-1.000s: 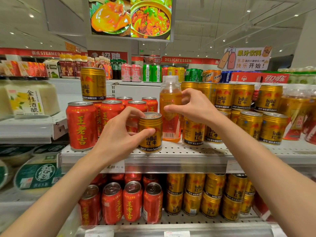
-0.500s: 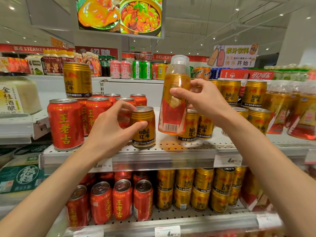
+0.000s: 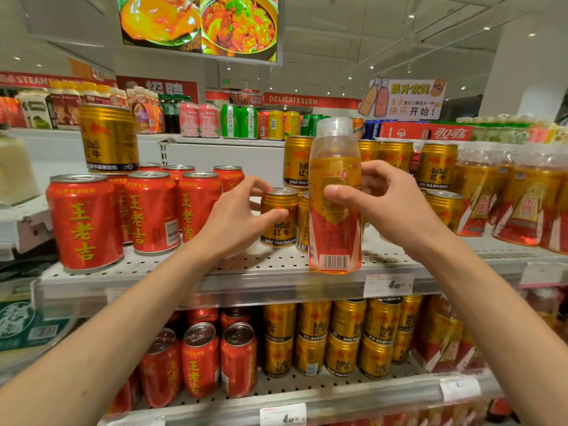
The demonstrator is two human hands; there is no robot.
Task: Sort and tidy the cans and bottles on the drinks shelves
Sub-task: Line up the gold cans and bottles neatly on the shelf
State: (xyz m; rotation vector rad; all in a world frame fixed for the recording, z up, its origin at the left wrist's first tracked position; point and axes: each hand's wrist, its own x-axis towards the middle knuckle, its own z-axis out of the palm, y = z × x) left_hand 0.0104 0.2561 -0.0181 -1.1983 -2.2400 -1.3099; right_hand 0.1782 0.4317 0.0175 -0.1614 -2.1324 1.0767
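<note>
My right hand point(image 3: 388, 201) grips an orange drink bottle point(image 3: 335, 216) with a clear cap, held upright above the front edge of the upper shelf point(image 3: 276, 272). My left hand point(image 3: 236, 216) curls round a small gold Red Bull can point(image 3: 281, 222) standing on that shelf. Red herbal-tea cans point(image 3: 83, 222) stand in rows at the left, with one gold can point(image 3: 109, 138) stacked on top of them. More gold cans point(image 3: 439, 170) fill the shelf behind and right of the bottle.
Matching orange bottles point(image 3: 522, 198) stand at the far right of the upper shelf. The lower shelf point(image 3: 307, 395) holds red cans at left and stacked gold cans at right. Assorted drinks line a far shelf point(image 3: 215, 121) behind.
My right hand has lifted the orange bottle off the shelf from among the gold cans and brought it forward. My left hand stays on the small gold can.
</note>
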